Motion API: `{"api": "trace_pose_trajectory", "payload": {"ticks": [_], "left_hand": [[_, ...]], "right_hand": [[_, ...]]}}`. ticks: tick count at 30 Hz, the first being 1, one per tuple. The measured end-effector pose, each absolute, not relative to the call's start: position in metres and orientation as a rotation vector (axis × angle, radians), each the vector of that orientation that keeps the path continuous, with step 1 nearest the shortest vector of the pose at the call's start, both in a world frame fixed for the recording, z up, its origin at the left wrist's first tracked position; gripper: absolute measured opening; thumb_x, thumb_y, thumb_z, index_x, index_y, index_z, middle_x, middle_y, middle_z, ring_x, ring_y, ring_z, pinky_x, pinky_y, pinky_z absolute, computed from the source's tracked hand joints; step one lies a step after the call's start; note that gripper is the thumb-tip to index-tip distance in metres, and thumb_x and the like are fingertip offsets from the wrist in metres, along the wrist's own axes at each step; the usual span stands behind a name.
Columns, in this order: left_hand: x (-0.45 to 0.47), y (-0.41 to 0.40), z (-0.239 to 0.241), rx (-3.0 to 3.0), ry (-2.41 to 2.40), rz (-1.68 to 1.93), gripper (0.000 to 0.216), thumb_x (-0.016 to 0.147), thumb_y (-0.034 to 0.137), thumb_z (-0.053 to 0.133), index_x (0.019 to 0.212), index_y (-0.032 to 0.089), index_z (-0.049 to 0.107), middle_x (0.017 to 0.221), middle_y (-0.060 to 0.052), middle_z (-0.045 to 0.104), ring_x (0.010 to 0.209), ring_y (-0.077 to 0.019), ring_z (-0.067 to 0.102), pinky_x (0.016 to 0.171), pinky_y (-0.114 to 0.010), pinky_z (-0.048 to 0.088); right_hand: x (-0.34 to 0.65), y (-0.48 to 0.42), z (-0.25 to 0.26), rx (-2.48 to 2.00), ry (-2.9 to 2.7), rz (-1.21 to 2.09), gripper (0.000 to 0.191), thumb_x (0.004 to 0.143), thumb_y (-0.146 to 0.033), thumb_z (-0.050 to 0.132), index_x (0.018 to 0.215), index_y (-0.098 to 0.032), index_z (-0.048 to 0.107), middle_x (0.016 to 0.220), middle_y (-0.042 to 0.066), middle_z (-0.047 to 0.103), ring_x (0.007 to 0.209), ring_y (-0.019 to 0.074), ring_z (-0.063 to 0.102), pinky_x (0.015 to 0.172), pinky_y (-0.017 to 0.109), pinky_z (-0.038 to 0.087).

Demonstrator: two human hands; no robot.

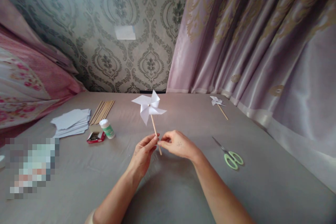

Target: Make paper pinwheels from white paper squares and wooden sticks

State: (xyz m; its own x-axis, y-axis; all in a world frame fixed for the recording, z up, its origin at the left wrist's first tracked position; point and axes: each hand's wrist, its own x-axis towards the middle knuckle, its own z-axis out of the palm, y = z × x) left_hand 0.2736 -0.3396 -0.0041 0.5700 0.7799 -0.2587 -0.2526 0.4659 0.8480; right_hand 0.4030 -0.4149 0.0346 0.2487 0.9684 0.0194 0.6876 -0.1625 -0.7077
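Note:
A white paper pinwheel (146,109) on a thin wooden stick stands nearly upright before me, leaning slightly left. My left hand (144,152) is closed round the lower stick, thumb and fingers pinching it. On the other side, my right hand (178,144) also has its fingertips closed at the stick, just below the left thumb. The stick's lower end shows beneath both hands. To the right lie scissors (231,157) with light green handles, blades pointing away to the left. Farther back rests a second white pinwheel (216,101) on its own stick.
At the left are a stack of white paper sheets (72,120), several wooden sticks (102,112), a white and green glue bottle (107,128) and a small red box (95,137) of dark metal bits. A blurred-out item (35,166) lies nearer. Curtains (223,35) border the grey surface (189,189).

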Motion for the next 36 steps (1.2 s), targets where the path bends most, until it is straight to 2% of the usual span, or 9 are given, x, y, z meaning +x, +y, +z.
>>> {"api": "trace_pose_trajectory", "payload": {"ticks": [4, 9, 15, 20, 23, 26, 28, 31, 36], "left_hand": [[0.274, -0.336, -0.004, 0.811, 0.714, 0.745, 0.036, 0.048, 0.034, 0.085, 0.075, 0.015, 0.073, 0.071, -0.002, 0.067, 0.068, -0.0112, 0.058, 0.067, -0.022, 0.042], [0.275, -0.332, -0.007, 0.839, 0.785, 0.777, 0.042, 0.043, 0.036, 0.087, 0.075, 0.014, 0.072, 0.072, -0.003, 0.068, 0.066, -0.0104, 0.057, 0.06, -0.02, 0.04], [0.277, -0.328, -0.018, 0.908, 0.807, 0.787, 0.046, 0.042, 0.039, 0.087, 0.077, 0.015, 0.072, 0.073, -0.004, 0.069, 0.064, -0.0122, 0.058, 0.06, -0.022, 0.042], [0.278, -0.32, -0.025, 1.153, 0.837, 0.69, 0.055, 0.051, 0.047, 0.082, 0.094, 0.015, 0.07, 0.097, -0.008, 0.071, 0.079, -0.016, 0.061, 0.065, -0.023, 0.045], [0.279, -0.314, -0.027, 1.291, 0.866, 0.641, 0.06, 0.052, 0.054, 0.077, 0.095, 0.013, 0.069, 0.093, -0.01, 0.071, 0.078, -0.018, 0.063, 0.067, -0.026, 0.048], [0.28, -0.312, -0.03, 1.511, 0.852, 0.604, 0.054, 0.059, 0.056, 0.068, 0.091, 0.013, 0.068, 0.082, -0.008, 0.071, 0.073, -0.0201, 0.063, 0.065, -0.03, 0.05], [0.28, -0.312, -0.034, 1.748, 0.811, 0.633, 0.044, 0.067, 0.053, 0.06, 0.087, 0.015, 0.069, 0.079, -0.008, 0.071, 0.072, -0.0219, 0.063, 0.067, -0.034, 0.051], [0.281, -0.315, -0.04, 2.156, 0.641, 0.785, 0.032, 0.077, 0.045, 0.051, 0.08, 0.019, 0.069, 0.082, -0.009, 0.071, 0.08, -0.0244, 0.062, 0.078, -0.04, 0.049], [0.281, -0.315, -0.051, 2.481, 0.474, 0.822, 0.031, 0.085, 0.036, 0.044, 0.078, 0.019, 0.069, 0.086, -0.009, 0.07, 0.082, -0.0241, 0.06, 0.08, -0.04, 0.048]], "right_hand": [[0.391, -0.405, 0.025, -1.938, -1.453, 0.605, 0.028, 0.082, -0.035, 0.056, 0.07, -0.014, 0.07, 0.058, 0.002, 0.065, 0.057, 0.0114, 0.055, 0.051, 0.02, 0.034], [0.39, -0.401, 0.017, -1.897, -1.293, 0.61, 0.023, 0.078, -0.035, 0.062, 0.084, -0.014, 0.072, 0.073, 0.005, 0.071, 0.064, 0.0126, 0.06, 0.056, 0.02, 0.04], [0.392, -0.402, 0.004, -1.91, -1.251, 0.646, 0.017, 0.076, -0.029, 0.063, 0.078, -0.015, 0.072, 0.066, 0.003, 0.069, 0.06, 0.0118, 0.059, 0.053, 0.019, 0.039], [0.416, -0.402, 0.003, -1.924, -1.063, 0.773, 0.013, 0.077, -0.024, 0.064, 0.08, -0.014, 0.071, 0.054, -0.002, 0.06, 0.046, 0.0074, 0.052, 0.047, 0.017, 0.04], [0.439, -0.405, 0.003, -1.967, -0.982, 0.744, 0.013, 0.077, -0.024, 0.063, 0.079, -0.012, 0.07, 0.051, -0.003, 0.056, 0.042, 0.0061, 0.049, 0.044, 0.016, 0.039], [0.463, -0.413, 0.001, -2.043, -0.909, 0.663, 0.014, 0.078, -0.023, 0.062, 0.08, -0.012, 0.071, 0.051, -0.003, 0.058, 0.041, 0.0058, 0.048, 0.044, 0.016, 0.039], [0.479, -0.42, 0.0, -2.111, -0.855, 0.593, 0.015, 0.078, -0.022, 0.062, 0.083, -0.012, 0.071, 0.054, -0.002, 0.061, 0.043, 0.0063, 0.051, 0.046, 0.016, 0.04], [0.506, -0.433, -0.001, -2.227, -0.775, 0.469, 0.015, 0.077, -0.021, 0.063, 0.086, -0.013, 0.072, 0.059, 0.0, 0.066, 0.05, 0.0086, 0.057, 0.051, 0.017, 0.042], [0.551, -0.447, 0.002, -2.407, -0.604, 0.295, 0.019, 0.081, -0.024, 0.06, 0.091, -0.013, 0.072, 0.072, 0.004, 0.071, 0.067, 0.0148, 0.066, 0.061, 0.021, 0.046]]}}
